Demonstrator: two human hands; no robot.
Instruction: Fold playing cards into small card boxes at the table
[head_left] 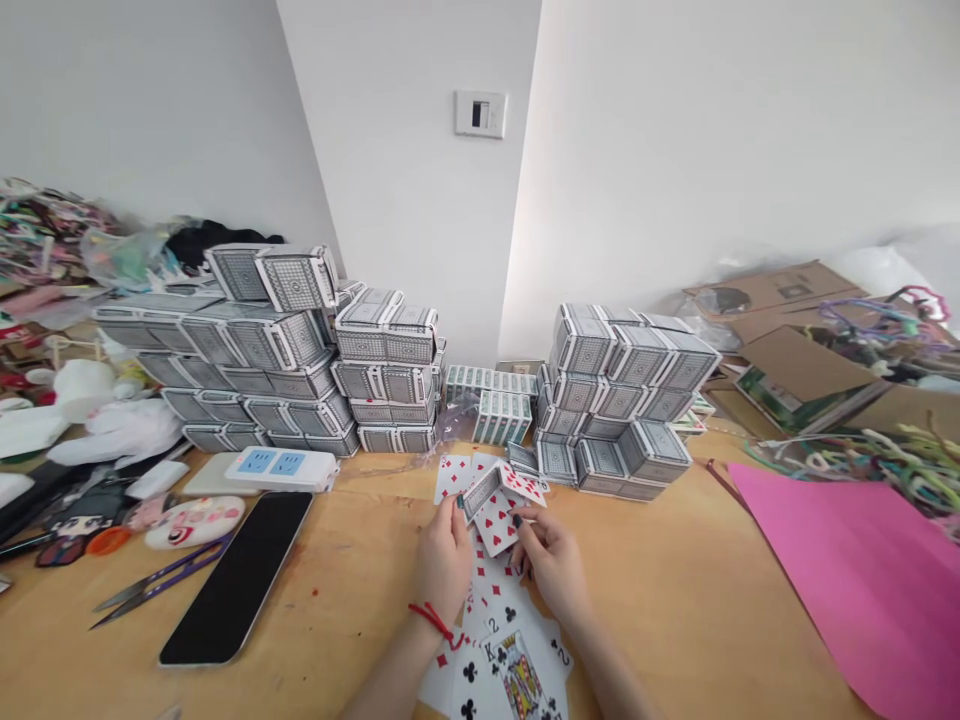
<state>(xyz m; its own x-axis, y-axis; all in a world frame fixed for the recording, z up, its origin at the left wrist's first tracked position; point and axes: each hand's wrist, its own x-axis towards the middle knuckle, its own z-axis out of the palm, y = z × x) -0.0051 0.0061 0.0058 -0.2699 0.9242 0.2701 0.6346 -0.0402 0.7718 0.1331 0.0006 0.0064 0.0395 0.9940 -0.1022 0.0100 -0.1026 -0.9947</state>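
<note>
Lying nearest on the wooden table (360, 600), a king of clubs (521, 680) is overlapping loose playing cards (491, 590) that are trailing away between the forearms. The left hand (444, 555), wearing a red string bracelet (433, 622), is pinching the left end of a bent card (481, 493) between thumb and finger, its patterned back showing. The right hand (553, 565) is curling its fingers at the right edge of a hearts card (495, 527) just below the bent one; whether they are clamping it, I cannot tell. To the left, a smartphone (238, 580) is lying beside purple-handled scissors (191, 566); to the right, a pink sheet (855, 580) is covering part of the tabletop. Farther back, a left card-block stack (289, 335) and a right card-block stack (645, 350) are standing apart, with green-patterned blocks (502, 415) sitting between them. An open cardboard box (806, 375) is resting near colourful cords (911, 460). Beyond, a wall plate (481, 114) is showing on the white wall (637, 150).
</note>
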